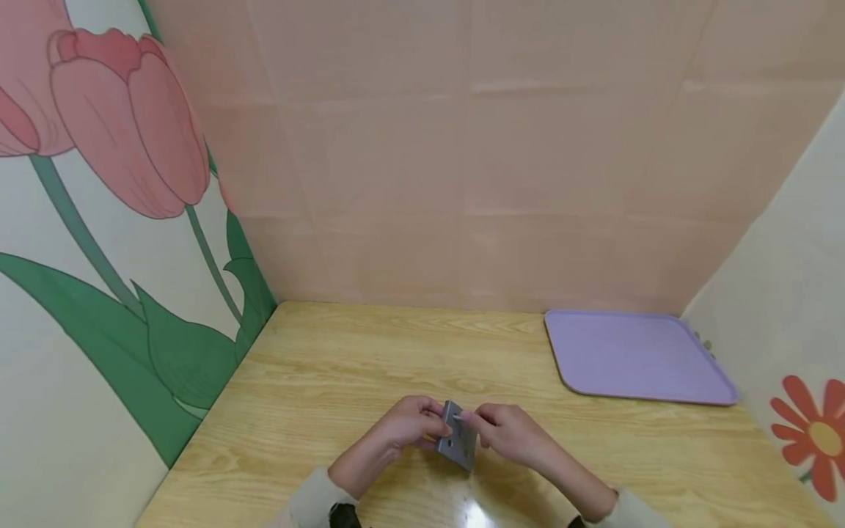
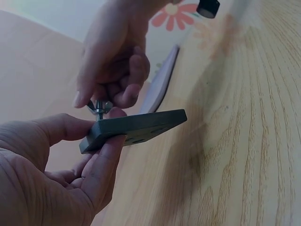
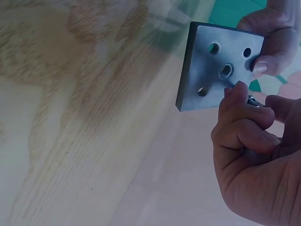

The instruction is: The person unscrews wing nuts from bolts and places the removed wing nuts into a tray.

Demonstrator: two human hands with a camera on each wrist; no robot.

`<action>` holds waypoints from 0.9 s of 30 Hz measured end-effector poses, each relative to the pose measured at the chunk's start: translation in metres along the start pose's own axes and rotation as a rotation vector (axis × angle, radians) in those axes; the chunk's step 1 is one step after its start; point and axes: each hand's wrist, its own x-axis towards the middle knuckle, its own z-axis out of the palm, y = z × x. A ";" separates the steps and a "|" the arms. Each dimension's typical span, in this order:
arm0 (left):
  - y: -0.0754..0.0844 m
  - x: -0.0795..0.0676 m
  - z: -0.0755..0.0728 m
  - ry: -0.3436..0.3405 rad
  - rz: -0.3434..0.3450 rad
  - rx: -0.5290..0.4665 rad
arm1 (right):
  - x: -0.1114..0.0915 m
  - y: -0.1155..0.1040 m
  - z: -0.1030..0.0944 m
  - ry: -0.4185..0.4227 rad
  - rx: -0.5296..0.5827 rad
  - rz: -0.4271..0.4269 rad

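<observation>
My left hand (image 1: 412, 424) grips a square grey metal plate (image 1: 463, 444) by one edge, thumb on one face and fingers on the other. Several round holes show in the plate's face in the right wrist view, one of them in the centre. At a corner, a small metal wing bolt (image 2: 99, 111) stands upright against the plate, its shank meeting the plate's face. Thumb and fingers of my right hand (image 1: 511, 434) pinch the bolt's head. In the right wrist view the fingers cover most of the bolt and that corner. The plate is held tilted above the table.
A wood-grain table (image 1: 330, 367) lies beneath both hands. At its back right is a flat purple tray (image 1: 640, 356). A pinkish covered wall (image 1: 462, 161) closes off the back, and flower-printed panels (image 1: 99, 381) flank the sides.
</observation>
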 end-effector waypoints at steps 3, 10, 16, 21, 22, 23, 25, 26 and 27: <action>0.000 0.000 0.000 0.000 0.005 0.003 | 0.001 0.000 0.001 -0.004 0.010 0.003; 0.002 -0.002 0.000 -0.002 0.006 0.004 | 0.001 -0.002 0.002 -0.017 0.061 0.067; 0.003 -0.002 0.001 -0.002 0.011 0.005 | 0.002 0.000 0.004 -0.029 0.109 0.107; 0.003 0.000 0.001 0.008 0.015 0.010 | 0.002 0.001 0.006 -0.022 0.171 0.155; 0.003 0.000 0.002 0.008 0.015 0.012 | 0.002 0.001 0.006 -0.025 0.177 0.160; 0.003 0.000 0.001 0.007 0.014 0.015 | 0.002 0.001 0.006 -0.028 0.185 0.166; 0.003 0.000 0.001 0.006 0.011 0.018 | 0.002 0.001 0.005 -0.038 0.175 0.155; 0.003 0.000 0.001 0.005 0.009 0.019 | 0.002 0.000 0.005 -0.039 0.159 0.144; 0.003 0.000 0.001 0.005 0.006 0.021 | 0.002 0.000 0.005 -0.036 0.135 0.128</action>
